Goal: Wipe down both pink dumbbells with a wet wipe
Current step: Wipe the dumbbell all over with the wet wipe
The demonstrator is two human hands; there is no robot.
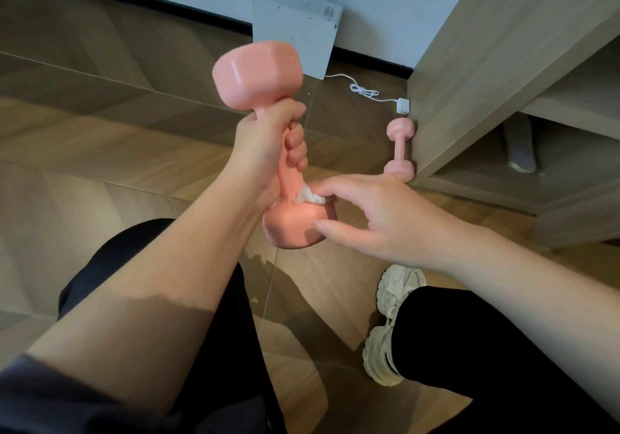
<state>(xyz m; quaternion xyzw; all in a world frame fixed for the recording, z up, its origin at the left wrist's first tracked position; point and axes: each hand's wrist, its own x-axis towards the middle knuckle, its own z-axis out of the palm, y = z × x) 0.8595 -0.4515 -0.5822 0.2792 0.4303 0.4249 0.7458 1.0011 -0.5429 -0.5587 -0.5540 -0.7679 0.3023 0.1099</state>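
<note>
Left hand: I see my left hand (268, 145) wrapped tight round the handle of the held dumbbell (256, 75), fingers curled over the front and the wrist turned towards me.
Held dumbbell: it is up in the air over the floor (100, 132), tilted, with one head high and away from me and the other low, near my knees.
Right hand: my right hand (365, 212) comes in from the right. Its curled fingertips pinch the wet wipe (310, 196), and the thumb lies against the side of the lower head.
Wet wipe: bunched small and white, it is pressed where the handle meets the lower head. I see only a little of it past the fingertips.
Second dumbbell: the second dumbbell (400, 148) lies on the floor, touching or just beside the corner of the wooden cabinet (469, 75), well apart from both hands.
Wall side: a white box (295, 34) hangs on the wall, and a white cable (365, 91) runs from it across the floor to a plug (402, 105) just above the second dumbbell.
Below: I see black trousers (469, 349) and a pale shoe (392, 323) flat on the floor under my right forearm.
</note>
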